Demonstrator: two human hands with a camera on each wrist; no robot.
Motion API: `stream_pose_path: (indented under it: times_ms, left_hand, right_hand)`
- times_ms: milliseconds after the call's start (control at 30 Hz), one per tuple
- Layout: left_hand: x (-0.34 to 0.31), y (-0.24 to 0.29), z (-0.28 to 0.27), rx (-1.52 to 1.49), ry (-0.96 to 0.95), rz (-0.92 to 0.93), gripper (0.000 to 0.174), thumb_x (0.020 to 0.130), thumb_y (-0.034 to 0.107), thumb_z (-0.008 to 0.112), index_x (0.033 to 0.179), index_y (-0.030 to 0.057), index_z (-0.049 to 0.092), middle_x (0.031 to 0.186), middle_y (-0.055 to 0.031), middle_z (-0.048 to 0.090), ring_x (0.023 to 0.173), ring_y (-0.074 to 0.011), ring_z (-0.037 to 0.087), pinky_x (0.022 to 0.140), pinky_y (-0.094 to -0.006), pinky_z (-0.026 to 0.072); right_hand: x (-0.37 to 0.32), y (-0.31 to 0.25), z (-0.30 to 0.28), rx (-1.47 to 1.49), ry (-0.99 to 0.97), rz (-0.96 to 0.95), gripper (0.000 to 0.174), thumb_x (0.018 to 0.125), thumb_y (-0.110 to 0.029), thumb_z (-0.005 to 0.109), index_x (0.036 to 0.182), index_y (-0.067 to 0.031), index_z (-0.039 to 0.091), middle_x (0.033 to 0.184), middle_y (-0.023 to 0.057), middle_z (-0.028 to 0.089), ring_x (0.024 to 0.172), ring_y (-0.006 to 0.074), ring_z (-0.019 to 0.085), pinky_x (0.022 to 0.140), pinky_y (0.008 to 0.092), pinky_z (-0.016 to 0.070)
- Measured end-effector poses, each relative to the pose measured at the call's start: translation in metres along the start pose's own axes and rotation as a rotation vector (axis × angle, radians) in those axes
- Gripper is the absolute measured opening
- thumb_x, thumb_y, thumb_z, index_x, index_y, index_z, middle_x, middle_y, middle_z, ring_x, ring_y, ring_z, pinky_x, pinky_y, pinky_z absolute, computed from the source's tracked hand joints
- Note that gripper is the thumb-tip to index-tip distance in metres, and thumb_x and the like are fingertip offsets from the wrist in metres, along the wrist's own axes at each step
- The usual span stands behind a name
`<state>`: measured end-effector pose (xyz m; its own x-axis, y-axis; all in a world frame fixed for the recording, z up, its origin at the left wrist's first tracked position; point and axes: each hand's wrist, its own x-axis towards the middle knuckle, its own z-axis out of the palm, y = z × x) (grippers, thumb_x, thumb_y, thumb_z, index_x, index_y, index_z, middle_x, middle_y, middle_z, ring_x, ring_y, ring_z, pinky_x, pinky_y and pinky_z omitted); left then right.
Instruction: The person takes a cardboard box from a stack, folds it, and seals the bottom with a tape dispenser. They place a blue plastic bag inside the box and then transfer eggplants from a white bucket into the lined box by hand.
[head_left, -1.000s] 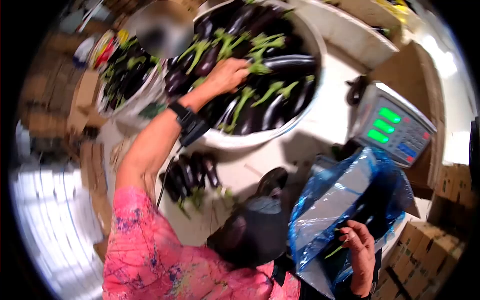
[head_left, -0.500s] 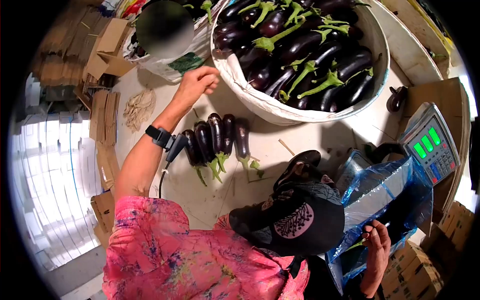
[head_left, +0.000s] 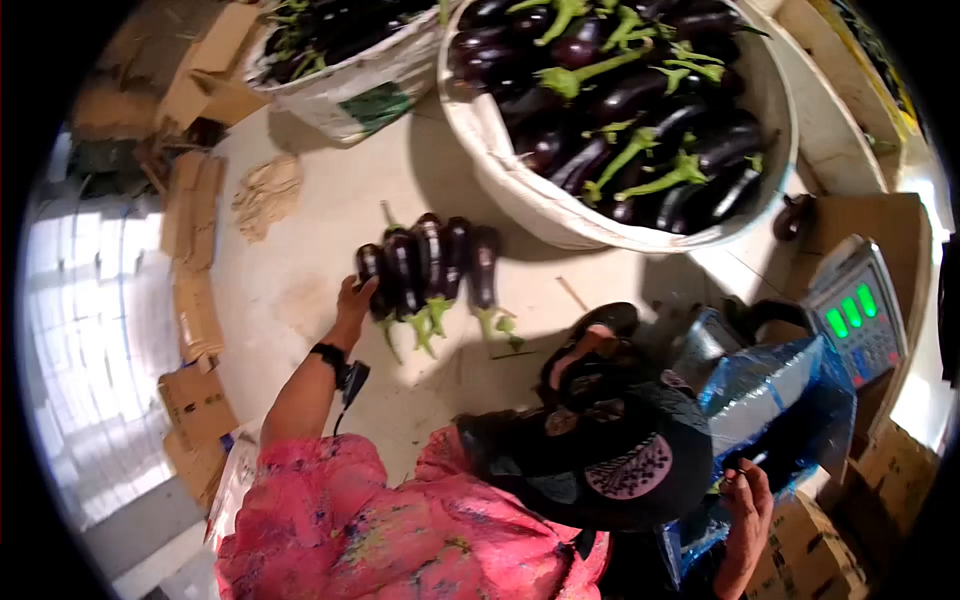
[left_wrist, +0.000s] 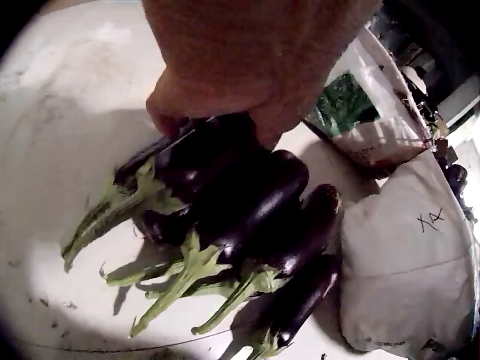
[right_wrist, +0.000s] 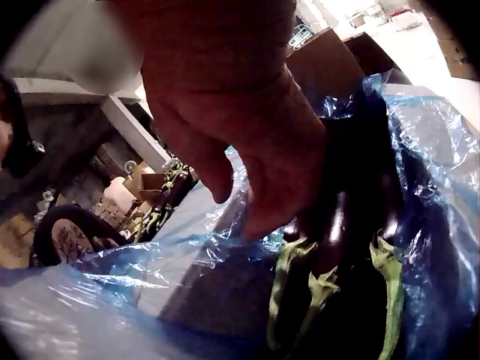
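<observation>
On the pale floor lies a row of several dark purple eggplants [head_left: 430, 255] with green stems. My left hand [head_left: 350, 303] is at the row's left end. In the left wrist view its thumb and fingers grip an eggplant [left_wrist: 196, 161] from above, its stem pointing away from the palm. My right hand [head_left: 748, 497] is over a box lined with a blue plastic bag [head_left: 765, 375]. In the right wrist view, its thumb stands apart from the fingers, and the fingertips are beside eggplants [right_wrist: 341, 225] in the bag. Part of the right hand is in shadow.
A large white tub [head_left: 540, 215] heaped with eggplants stands ahead. A white sack [head_left: 400, 85] of eggplants is at upper left. A digital scale [head_left: 862, 318] with green digits stands at right. A person's dark cap [head_left: 630, 450] fills the lower middle. A crumpled cloth [head_left: 268, 195] lies at left.
My left hand has left the eggplants in the tub and come down and back to the row on the floor, where it grips one. The right hand stays at the bag.
</observation>
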<state>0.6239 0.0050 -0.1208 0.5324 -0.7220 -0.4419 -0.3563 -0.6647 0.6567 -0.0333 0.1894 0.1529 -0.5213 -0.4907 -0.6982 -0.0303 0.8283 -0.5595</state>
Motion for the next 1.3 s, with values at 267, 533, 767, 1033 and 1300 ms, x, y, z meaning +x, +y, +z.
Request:
stream_pose_path:
  times_ms: [267, 533, 767, 1033, 1300]
  left_hand:
    - [-0.013, 0.000, 0.015, -0.103, -0.120, 0.013, 0.043, 0.081, 0.032, 0.082, 0.103, 0.0025, 0.061, 0.088, -0.0018, 0.062, 0.075, -0.0127, 0.058, 0.069, -0.0300, 0.0496]
    - [-0.009, 0.011, -0.003, -0.308, -0.025, -0.073, 0.036, 0.083, 0.030, 0.078, 0.096, 0.0007, 0.062, 0.088, -0.0045, 0.063, 0.074, -0.0160, 0.060, 0.066, -0.0318, 0.0495]
    - [0.015, -0.014, -0.057, -0.359, -0.036, -0.062, 0.049, 0.085, 0.039, 0.073, 0.115, 0.0013, 0.065, 0.101, -0.0049, 0.067, 0.084, -0.0164, 0.062, 0.077, -0.0333, 0.0509]
    - [0.019, -0.055, -0.053, -0.133, 0.111, -0.161, 0.070, 0.074, 0.048, 0.081, 0.114, -0.0055, 0.063, 0.096, -0.0148, 0.068, 0.084, -0.0254, 0.065, 0.071, -0.0416, 0.0490]
    - [0.044, -0.100, -0.019, 0.534, 0.392, -0.017, 0.055, 0.084, 0.035, 0.074, 0.122, -0.0027, 0.061, 0.109, -0.0213, 0.065, 0.104, -0.0367, 0.061, 0.088, -0.0445, 0.0481]
  right_hand:
    - [-0.009, 0.015, -0.015, 0.058, -0.066, 0.019, 0.042, 0.095, -0.028, 0.062, 0.125, 0.0001, 0.058, 0.108, 0.0092, 0.067, 0.095, 0.0172, 0.063, 0.080, 0.0295, 0.0465]
    - [-0.001, 0.005, -0.015, 0.030, -0.068, 0.033, 0.040, 0.095, -0.031, 0.062, 0.123, -0.0024, 0.060, 0.107, 0.0072, 0.068, 0.091, 0.0153, 0.065, 0.077, 0.0277, 0.0490]
    - [0.007, 0.001, -0.006, -0.008, -0.048, 0.111, 0.046, 0.095, -0.029, 0.064, 0.131, -0.0011, 0.056, 0.115, 0.0110, 0.064, 0.099, 0.0202, 0.061, 0.086, 0.0350, 0.0474]
    - [0.017, 0.008, -0.002, -0.124, -0.094, 0.042, 0.033, 0.095, -0.025, 0.059, 0.119, -0.0013, 0.062, 0.099, 0.0013, 0.063, 0.085, 0.0102, 0.056, 0.073, 0.0243, 0.0418]
    - [0.020, 0.024, -0.004, -0.105, 0.015, -0.032, 0.043, 0.096, -0.023, 0.058, 0.129, 0.0038, 0.055, 0.122, 0.0125, 0.062, 0.110, 0.0210, 0.058, 0.093, 0.0310, 0.0451]
